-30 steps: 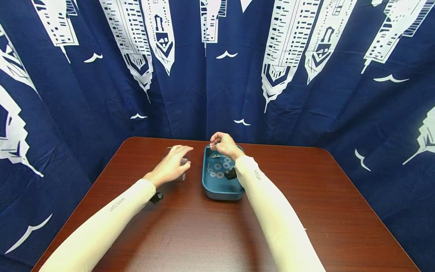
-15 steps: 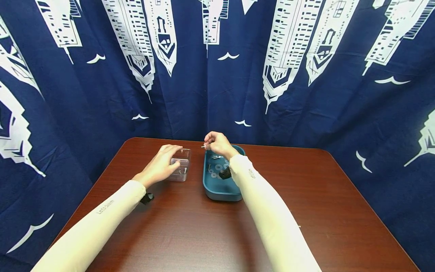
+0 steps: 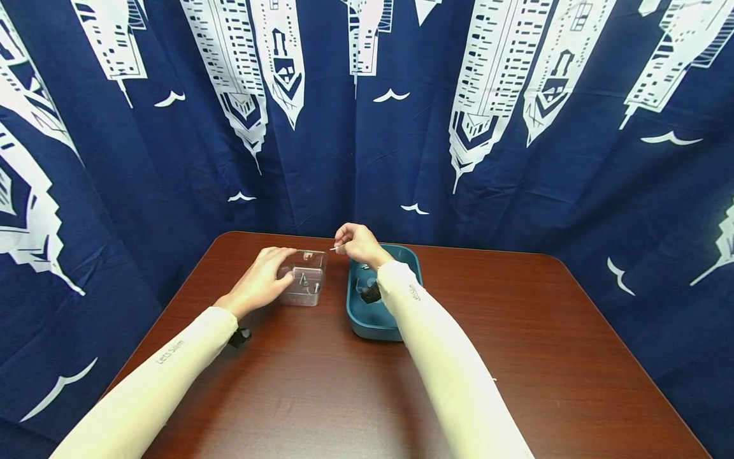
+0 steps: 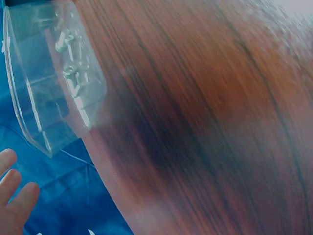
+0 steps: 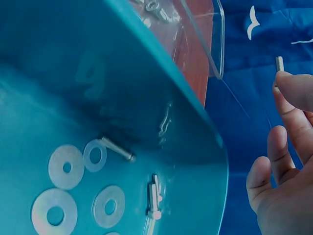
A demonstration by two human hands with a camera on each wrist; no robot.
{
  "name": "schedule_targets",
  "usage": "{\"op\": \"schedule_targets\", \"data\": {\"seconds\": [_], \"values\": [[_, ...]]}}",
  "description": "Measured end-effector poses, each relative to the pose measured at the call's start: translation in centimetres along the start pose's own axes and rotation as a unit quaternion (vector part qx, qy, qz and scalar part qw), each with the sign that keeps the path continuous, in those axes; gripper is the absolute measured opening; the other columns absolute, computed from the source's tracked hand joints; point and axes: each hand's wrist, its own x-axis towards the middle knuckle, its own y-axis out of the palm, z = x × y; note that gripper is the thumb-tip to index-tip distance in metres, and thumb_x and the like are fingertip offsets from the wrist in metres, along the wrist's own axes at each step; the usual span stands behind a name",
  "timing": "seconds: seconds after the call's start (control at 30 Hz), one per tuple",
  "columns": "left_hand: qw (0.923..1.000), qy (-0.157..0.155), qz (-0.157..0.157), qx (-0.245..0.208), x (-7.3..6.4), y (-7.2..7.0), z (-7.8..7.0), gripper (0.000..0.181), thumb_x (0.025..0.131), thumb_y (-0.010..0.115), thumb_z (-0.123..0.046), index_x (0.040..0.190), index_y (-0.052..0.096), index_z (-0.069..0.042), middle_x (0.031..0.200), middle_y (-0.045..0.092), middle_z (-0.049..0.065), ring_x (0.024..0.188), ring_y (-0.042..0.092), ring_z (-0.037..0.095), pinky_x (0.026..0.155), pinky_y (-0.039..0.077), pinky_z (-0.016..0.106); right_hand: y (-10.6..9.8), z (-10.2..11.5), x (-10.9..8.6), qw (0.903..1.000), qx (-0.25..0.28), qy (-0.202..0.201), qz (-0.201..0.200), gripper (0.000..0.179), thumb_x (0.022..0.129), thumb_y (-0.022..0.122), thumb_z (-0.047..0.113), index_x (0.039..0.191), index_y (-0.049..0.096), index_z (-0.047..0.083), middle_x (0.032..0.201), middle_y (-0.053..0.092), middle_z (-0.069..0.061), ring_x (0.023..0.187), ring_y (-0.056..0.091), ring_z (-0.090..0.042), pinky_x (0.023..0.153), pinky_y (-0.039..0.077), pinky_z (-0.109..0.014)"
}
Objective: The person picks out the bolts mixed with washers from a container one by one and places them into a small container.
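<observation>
My right hand (image 3: pixel 362 247) pinches a small metal bolt (image 5: pixel 279 63) between thumb and forefinger, its threaded end sticking out past the fingertips. It hovers over the far left rim of the teal tray (image 3: pixel 375 333), near the clear plastic box (image 3: pixel 301 299). Loosely bent fingers and a spread thumb mark my left hand (image 3: pixel 258 280), which overlaps the left side of that box in the head view. A couple of bolts (image 4: pixel 72 78) lie inside the box. Flat washers (image 5: pixel 66 166) and more bolts (image 5: pixel 154 200) rest on the tray's floor.
Both containers stand toward the back of a brown wooden table (image 3: pixel 321 389), tray right of box. Directly behind the table's far edge hangs a dark blue curtain (image 3: pixel 321 191) with white printed shapes. My right forearm crosses over the tray's right side.
My right hand has travelled left with the bolt, from above the tray toward the box. The left hand has drawn back left, uncovering more of the box.
</observation>
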Motion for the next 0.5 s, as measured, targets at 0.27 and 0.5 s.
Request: {"op": "schedule_targets", "data": {"seconds": [0.27, 0.5], "values": [[0.9991, -0.035, 0.022, 0.006, -0.5, -0.1, 1.0, 0.056, 0.092, 0.064, -0.017, 0.145, 0.051, -0.006, 0.145, 0.055, 0.016, 0.141, 0.037, 0.035, 0.117, 0.031, 0.051, 1.1, 0.4, 0.3, 1.0000, 0.001, -0.002, 0.007, 0.022, 0.080, 0.069, -0.010, 0.099, 0.063, -0.001, 0.080, 0.064, -0.001, 0.076, 0.058, -0.011, 0.064, 0.042, -0.019], [0.9987, -0.040, 0.030, 0.000, -0.9, 0.1, 1.7, 0.055, 0.093, 0.064, -0.016, 0.145, 0.050, -0.006, 0.146, 0.054, 0.017, 0.141, 0.037, 0.036, 0.117, 0.030, 0.052, 1.7, 0.5, 0.6, 0.9998, 0.013, -0.002, 0.013, 0.021, 0.080, 0.069, -0.011, 0.097, 0.063, 0.001, 0.079, 0.063, 0.000, 0.075, 0.058, -0.010, 0.065, 0.043, -0.019]]}}
